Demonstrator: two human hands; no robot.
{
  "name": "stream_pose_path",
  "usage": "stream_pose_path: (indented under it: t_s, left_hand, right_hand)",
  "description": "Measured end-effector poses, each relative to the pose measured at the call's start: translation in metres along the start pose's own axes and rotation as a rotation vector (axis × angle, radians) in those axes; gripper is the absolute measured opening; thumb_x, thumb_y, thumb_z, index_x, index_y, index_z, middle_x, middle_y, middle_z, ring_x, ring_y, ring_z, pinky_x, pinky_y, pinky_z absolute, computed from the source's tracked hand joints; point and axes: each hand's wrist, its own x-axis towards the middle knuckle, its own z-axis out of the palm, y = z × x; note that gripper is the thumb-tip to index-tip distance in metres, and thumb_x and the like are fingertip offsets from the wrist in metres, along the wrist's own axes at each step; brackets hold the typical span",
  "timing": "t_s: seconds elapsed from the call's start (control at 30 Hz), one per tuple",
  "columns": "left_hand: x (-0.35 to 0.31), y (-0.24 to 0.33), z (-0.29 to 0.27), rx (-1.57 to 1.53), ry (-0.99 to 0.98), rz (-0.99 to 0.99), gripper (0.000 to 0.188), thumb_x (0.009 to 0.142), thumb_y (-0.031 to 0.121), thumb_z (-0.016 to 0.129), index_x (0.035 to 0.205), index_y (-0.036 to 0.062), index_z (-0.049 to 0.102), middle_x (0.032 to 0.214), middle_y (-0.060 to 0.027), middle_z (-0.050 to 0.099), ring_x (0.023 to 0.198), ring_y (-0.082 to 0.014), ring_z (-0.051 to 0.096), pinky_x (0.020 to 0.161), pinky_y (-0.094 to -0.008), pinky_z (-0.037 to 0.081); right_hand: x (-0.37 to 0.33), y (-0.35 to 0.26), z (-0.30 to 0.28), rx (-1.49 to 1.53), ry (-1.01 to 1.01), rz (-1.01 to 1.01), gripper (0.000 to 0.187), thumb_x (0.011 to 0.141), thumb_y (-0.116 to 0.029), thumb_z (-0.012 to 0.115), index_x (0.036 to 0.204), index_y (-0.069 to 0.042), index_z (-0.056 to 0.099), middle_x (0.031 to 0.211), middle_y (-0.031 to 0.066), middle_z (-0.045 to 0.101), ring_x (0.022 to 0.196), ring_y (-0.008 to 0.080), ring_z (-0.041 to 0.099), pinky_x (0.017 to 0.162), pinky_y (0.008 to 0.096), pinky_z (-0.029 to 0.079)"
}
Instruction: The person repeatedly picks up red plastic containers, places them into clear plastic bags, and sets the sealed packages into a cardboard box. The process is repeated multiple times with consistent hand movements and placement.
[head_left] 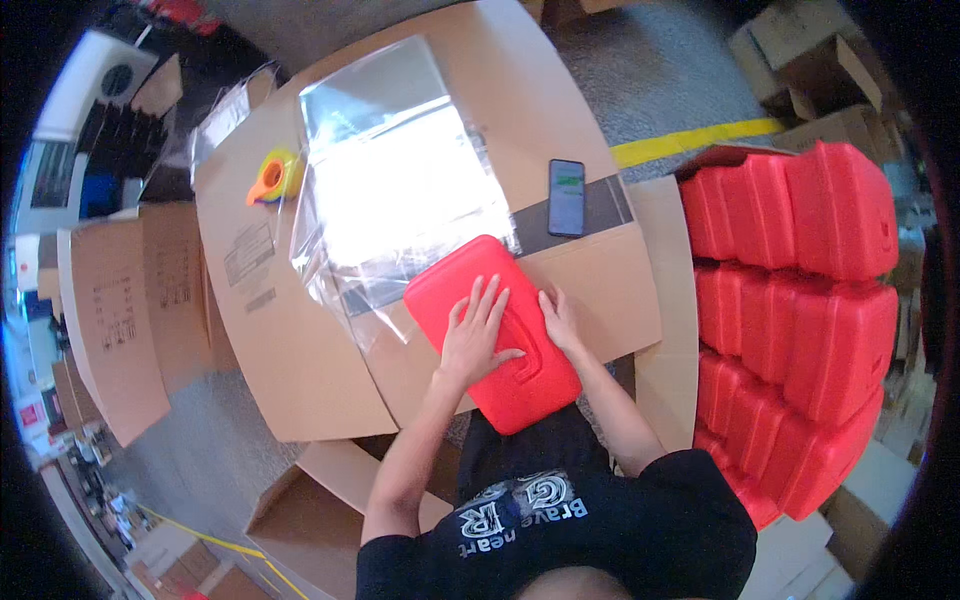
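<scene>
A red plastic case (540,396) with a moulded handle outline lies tilted at the near edge of the cardboard surface, its lower end by my lap. My left hand (474,338) rests flat on its lid, fingers spread and thumb out to the side. At the case's right edge, my right hand (560,324) holds its side, with part of the fingers hidden. Just beyond the case lies a stack of clear plastic bags (400,190), shining with glare. A dark phone (566,198) sits to the right of the bags.
A yellow and orange tape dispenser (276,178) stands left of the bags on the cardboard (330,365). Several similar red cases (790,290) are stacked in a carton at my right. Open cardboard boxes (300,515) stand near my left side and farther left.
</scene>
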Motion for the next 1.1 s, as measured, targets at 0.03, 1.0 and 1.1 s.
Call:
stream_pose_path:
  t_s: [0.03,1.0,1.1]
  left_hand:
    - [0.021,-0.003,-0.001,0.041,-0.019,0.160,0.117,0.059,0.056,0.080,0.149,0.0082,0.023,0.158,-0.0129,0.014,0.145,-0.0326,0.014,0.113,-0.0488,0.023]
    - [0.116,-0.021,-0.007,0.509,-0.752,0.660,0.113,0.044,0.068,0.080,0.123,-0.0078,0.050,0.126,-0.0181,0.051,0.123,-0.0320,0.044,0.107,-0.0377,0.035]
    - [0.116,-0.029,-0.009,0.499,-0.716,0.721,0.112,0.047,0.073,0.075,0.120,-0.0080,0.052,0.124,-0.0180,0.051,0.121,-0.0317,0.045,0.106,-0.0377,0.036]
  right_hand:
    - [-0.001,0.006,0.003,0.003,-0.030,0.104,0.057,0.095,-0.047,0.047,0.120,0.003,0.057,0.115,0.0242,0.061,0.105,0.0373,0.059,0.094,0.0424,0.045]
    - [-0.034,-0.014,0.037,0.023,-0.037,-0.085,0.041,0.097,-0.031,0.045,0.096,0.006,0.062,0.097,0.0248,0.057,0.096,0.0403,0.053,0.088,0.0474,0.041]
    - [-0.020,-0.020,0.041,-0.122,-0.117,-0.044,0.040,0.096,-0.030,0.043,0.093,0.005,0.061,0.098,0.0260,0.059,0.097,0.0411,0.056,0.088,0.0481,0.043]
